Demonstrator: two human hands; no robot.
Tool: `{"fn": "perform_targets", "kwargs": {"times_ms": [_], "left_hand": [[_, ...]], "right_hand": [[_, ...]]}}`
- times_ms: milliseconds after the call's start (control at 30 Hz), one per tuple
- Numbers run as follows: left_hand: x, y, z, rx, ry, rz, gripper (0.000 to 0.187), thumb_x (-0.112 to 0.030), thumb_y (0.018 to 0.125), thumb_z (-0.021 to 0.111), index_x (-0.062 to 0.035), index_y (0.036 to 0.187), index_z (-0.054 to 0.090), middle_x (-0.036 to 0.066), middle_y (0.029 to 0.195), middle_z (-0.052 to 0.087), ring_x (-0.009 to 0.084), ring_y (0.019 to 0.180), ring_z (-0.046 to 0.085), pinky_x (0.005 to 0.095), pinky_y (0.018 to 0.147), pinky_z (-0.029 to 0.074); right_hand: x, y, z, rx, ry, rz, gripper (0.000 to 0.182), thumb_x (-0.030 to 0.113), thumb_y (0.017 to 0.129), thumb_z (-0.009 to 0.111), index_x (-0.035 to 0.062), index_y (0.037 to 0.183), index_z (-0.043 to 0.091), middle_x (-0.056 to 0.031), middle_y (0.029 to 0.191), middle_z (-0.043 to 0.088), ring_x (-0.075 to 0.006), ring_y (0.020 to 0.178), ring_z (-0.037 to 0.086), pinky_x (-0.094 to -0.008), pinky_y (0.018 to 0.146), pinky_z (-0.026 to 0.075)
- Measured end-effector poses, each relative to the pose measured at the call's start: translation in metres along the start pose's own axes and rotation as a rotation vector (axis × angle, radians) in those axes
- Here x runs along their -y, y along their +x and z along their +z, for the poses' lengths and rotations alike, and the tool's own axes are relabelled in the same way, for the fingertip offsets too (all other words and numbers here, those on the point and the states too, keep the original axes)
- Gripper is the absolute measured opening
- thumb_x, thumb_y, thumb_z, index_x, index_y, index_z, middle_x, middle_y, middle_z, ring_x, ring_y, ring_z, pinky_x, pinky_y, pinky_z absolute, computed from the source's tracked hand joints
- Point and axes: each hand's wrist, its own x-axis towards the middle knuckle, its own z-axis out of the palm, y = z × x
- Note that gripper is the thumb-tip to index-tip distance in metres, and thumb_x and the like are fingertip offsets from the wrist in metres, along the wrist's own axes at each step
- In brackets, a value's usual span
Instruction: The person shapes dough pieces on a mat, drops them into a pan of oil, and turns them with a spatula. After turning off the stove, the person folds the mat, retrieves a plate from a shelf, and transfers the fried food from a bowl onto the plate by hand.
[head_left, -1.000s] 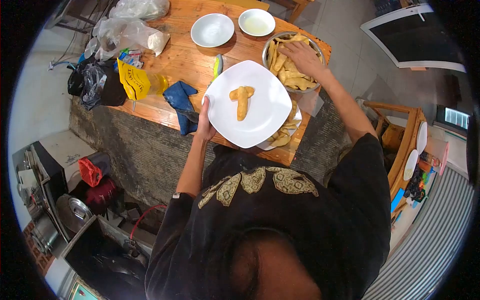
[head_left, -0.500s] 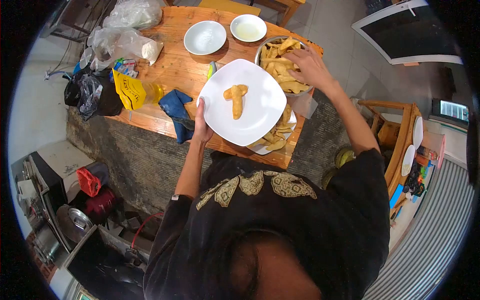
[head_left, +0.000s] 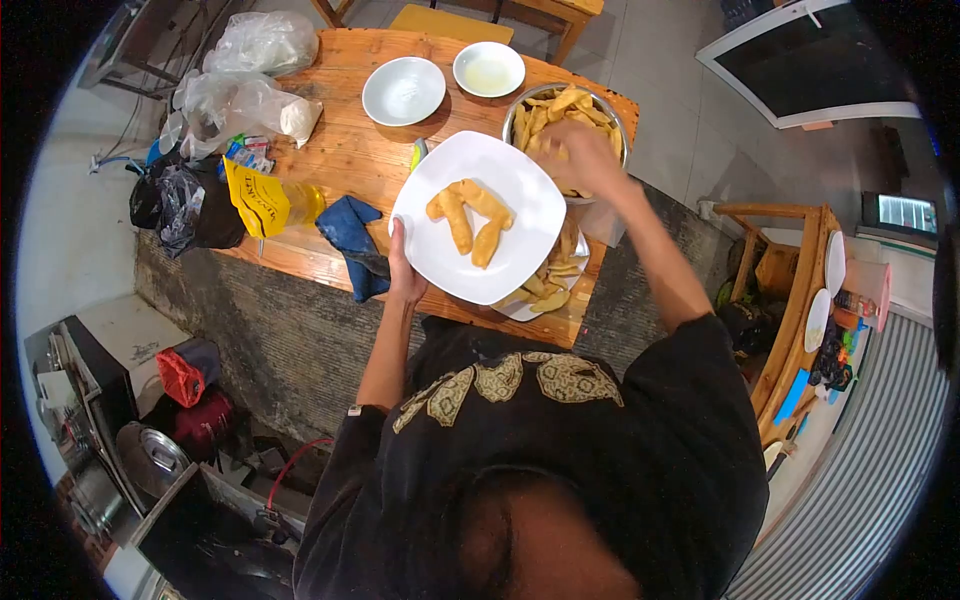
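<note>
My left hand [head_left: 405, 275] grips a white square plate [head_left: 535, 185] by its left edge, thumb on the rim, and holds it up above the table's near edge. Several golden fried fritters [head_left: 455, 222] lie on the plate near its middle. My right hand [head_left: 585, 158] is over a round metal bowl [head_left: 626, 140] heaped with more fritters [head_left: 568, 100]. Motion blurs its fingers, and I cannot make out whether they hold a piece. Partly hidden under the raised plate, a second white plate [head_left: 522, 312] carries more fried pieces [head_left: 550, 285].
On the wooden table [head_left: 340, 90] stand two white bowls, one empty-looking [head_left: 404, 92], one with pale liquid [head_left: 489, 70]. Left are a yellow oil pouch [head_left: 262, 198], a blue cloth [head_left: 347, 235] and plastic bags [head_left: 262, 45]. A wooden shelf [head_left: 800, 340] stands at right.
The fritters on the plate have gone from two crossed pieces to several, spread apart. My right hand has shifted left and down over the metal bowl. My left hand still holds the plate.
</note>
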Motion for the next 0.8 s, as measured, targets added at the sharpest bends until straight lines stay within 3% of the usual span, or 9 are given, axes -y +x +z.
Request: {"fn": "perform_targets", "kwargs": {"times_ms": [33,100,200,300,500,600,700,767,800], "left_hand": [[-0.003,-0.002,0.001,-0.011,0.025,0.024,0.066,-0.05,0.093,0.042,-0.0037,0.138,0.029,0.012,0.135,0.043,0.0251,0.122,0.045,0.0381,0.101,0.038],[-0.002,-0.004,-0.007,-0.039,0.008,0.032,0.065,-0.049,0.093,0.042,-0.0034,0.138,0.029,0.012,0.135,0.043,0.0251,0.121,0.046,0.0379,0.101,0.038],[-0.005,-0.005,-0.006,-0.056,0.012,0.063,0.062,-0.047,0.094,0.041,-0.0034,0.138,0.029,0.012,0.135,0.044,0.0251,0.121,0.046,0.0373,0.102,0.038],[-0.007,-0.008,-0.005,-0.084,0.025,0.074,0.062,-0.047,0.094,0.041,-0.0038,0.137,0.03,0.012,0.135,0.044,0.0248,0.121,0.046,0.0369,0.102,0.038],[0.001,0.004,-0.012,-0.082,-0.03,0.045,0.064,-0.049,0.093,0.043,-0.0045,0.136,0.032,0.009,0.134,0.045,0.0223,0.12,0.047,0.0357,0.101,0.038],[0.003,0.008,-0.001,-0.058,-0.049,0.077,0.06,-0.046,0.094,0.043,-0.0051,0.136,0.032,0.012,0.131,0.047,0.0249,0.118,0.049,0.0382,0.099,0.041],[0.006,0.01,0.005,-0.062,-0.055,0.086,0.059,-0.046,0.093,0.044,-0.0055,0.135,0.033,0.011,0.131,0.047,0.0248,0.118,0.049,0.0382,0.099,0.041],[0.007,0.009,0.013,-0.081,-0.01,0.08,0.062,-0.048,0.093,0.043,-0.0055,0.136,0.033,0.01,0.132,0.046,0.0237,0.119,0.047,0.0373,0.1,0.039],[0.006,0.007,0.018,-0.091,0.011,0.082,0.063,-0.05,0.092,0.043,-0.0055,0.136,0.033,0.009,0.133,0.046,0.0232,0.12,0.047,0.0368,0.101,0.039]], "right_hand": [[-0.03,0.017,0.002,-0.162,-0.097,-0.142,0.033,0.03,0.074,0.069,0.0078,0.099,0.067,-0.0126,0.093,0.064,-0.0289,0.09,0.059,-0.0405,0.081,0.046],[-0.053,0.039,-0.007,-0.222,-0.437,-0.175,0.036,0.012,0.072,0.066,0.0092,0.109,0.063,-0.0116,0.111,0.057,-0.0284,0.105,0.051,-0.0404,0.09,0.042],[-0.085,0.06,0.0,0.034,-0.54,-0.12,0.044,0.003,0.071,0.064,0.011,0.114,0.06,-0.0108,0.122,0.05,-0.0279,0.114,0.044,-0.04,0.095,0.039],[-0.101,0.068,0.003,0.113,-0.598,-0.216,0.044,0.0,0.07,0.064,0.0097,0.113,0.06,-0.0094,0.117,0.053,-0.027,0.11,0.047,-0.0395,0.094,0.039],[-0.101,0.066,-0.009,0.063,-0.617,-0.284,0.03,0.006,0.074,0.062,0.0066,0.104,0.061,-0.0085,0.098,0.06,-0.0249,0.104,0.051,-0.0377,0.089,0.04],[-0.048,0.05,-0.037,0.035,-0.611,-0.276,0.025,0.015,0.076,0.064,0.0052,0.099,0.062,-0.0103,0.099,0.061,-0.0262,0.097,0.054,-0.038,0.084,0.042],[0.004,0.03,-0.035,0.12,-0.341,-0.195,0.029,0.025,0.074,0.067,0.0051,0.094,0.064,-0.0104,0.09,0.064,-0.0279,0.086,0.059,-0.0396,0.079,0.045],[0.032,0.021,-0.01,0.393,-0.321,-0.037,0.034,0.032,0.072,0.069,0.0049,0.093,0.065,-0.0128,0.081,0.064,-0.028,0.079,0.061,-0.0399,0.074,0.046],[0.043,0.014,0.001,0.415,-0.285,-0.054,0.035,0.033,0.072,0.069,0.0041,0.091,0.065,-0.0144,0.076,0.064,-0.0285,0.075,0.062,-0.0387,0.071,0.047]]}}
